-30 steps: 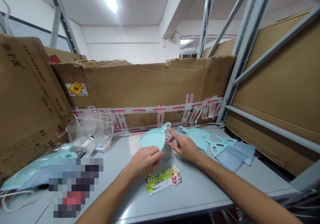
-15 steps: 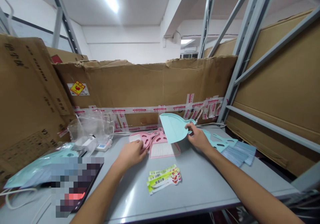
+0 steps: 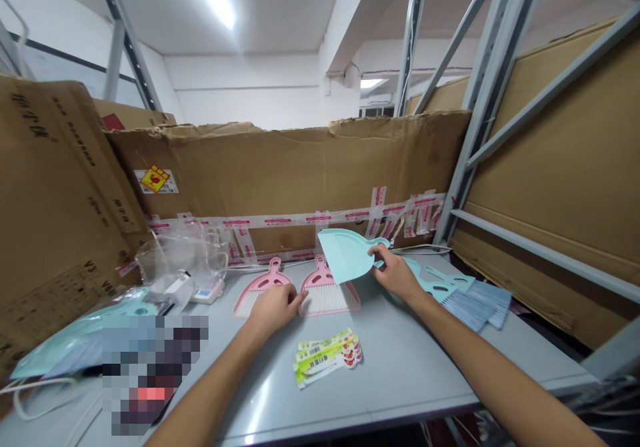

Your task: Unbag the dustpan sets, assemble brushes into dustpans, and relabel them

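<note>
My right hand (image 3: 393, 272) pinches a mint-green dustpan (image 3: 345, 254) near its handle and holds it raised, tilted, above the table. My left hand (image 3: 275, 308) lies low over a pink dustpan with a white-bristled brush (image 3: 274, 275), its thumb apart from the curled fingers; the hand covers part of the bristles. Just right of that hand sits a second pink dustpan and brush (image 3: 323, 297), its upper right side partly behind the mint dustpan. Mint brushes with blue-grey bristles (image 3: 465, 297) lie beyond my right forearm.
Several green printed cards (image 3: 327, 357) lie fanned on the grey table (image 3: 400, 374). Clear plastic bags (image 3: 180, 257), a bagged mint set (image 3: 80, 334) and a partly blurred dark device (image 3: 165, 374) are at left. Cardboard (image 3: 280, 174) closes the back; a metal rack post (image 3: 475, 140) stands right.
The left pink dustpan and brush have shifted left and turned handle-up, apart from the second set. My left hand has moved slightly right. My right hand still holds the mint dustpan in nearly the same place.
</note>
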Demonstrator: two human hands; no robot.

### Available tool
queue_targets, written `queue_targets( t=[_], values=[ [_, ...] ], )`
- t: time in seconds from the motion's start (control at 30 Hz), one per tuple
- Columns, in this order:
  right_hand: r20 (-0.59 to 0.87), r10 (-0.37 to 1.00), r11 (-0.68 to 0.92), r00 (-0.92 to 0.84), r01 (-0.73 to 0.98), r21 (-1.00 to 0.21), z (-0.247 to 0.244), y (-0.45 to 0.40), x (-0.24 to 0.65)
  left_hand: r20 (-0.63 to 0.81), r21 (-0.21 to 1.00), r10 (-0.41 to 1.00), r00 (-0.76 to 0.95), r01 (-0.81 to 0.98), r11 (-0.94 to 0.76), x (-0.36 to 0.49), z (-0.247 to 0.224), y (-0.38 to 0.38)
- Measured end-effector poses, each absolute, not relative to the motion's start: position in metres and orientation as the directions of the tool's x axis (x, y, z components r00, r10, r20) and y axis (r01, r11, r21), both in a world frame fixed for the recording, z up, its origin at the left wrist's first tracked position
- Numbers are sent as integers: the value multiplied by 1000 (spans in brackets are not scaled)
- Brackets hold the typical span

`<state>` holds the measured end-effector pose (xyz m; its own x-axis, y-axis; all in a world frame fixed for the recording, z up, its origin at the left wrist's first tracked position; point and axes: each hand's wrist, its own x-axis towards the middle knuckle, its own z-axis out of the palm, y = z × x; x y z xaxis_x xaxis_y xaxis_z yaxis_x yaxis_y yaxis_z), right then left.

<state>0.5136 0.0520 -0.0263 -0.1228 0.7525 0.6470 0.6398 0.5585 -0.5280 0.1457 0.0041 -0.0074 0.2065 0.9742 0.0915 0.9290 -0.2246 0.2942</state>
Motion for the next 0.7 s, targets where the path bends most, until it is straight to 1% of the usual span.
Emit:
queue_targets(
  t=[0.23,0.4,0.57,0.7],
  values=[
    [633,761,562,-143,634,-532,-26,53,514,76,207,988,137,967,-150,158,-15,12],
    [598,791,507,-130,685,-523,-27,55,520,68,198,995,75,976,-87,144,-16,17],
    [582,801,500,-141,693,-520,-26,55,522,14,172,1000,-3,985,0,117,-12,22],
    [571,804,507,-164,691,-515,-25,54,521,16,179,1000,6,984,-9,106,-10,21]
  ],
)
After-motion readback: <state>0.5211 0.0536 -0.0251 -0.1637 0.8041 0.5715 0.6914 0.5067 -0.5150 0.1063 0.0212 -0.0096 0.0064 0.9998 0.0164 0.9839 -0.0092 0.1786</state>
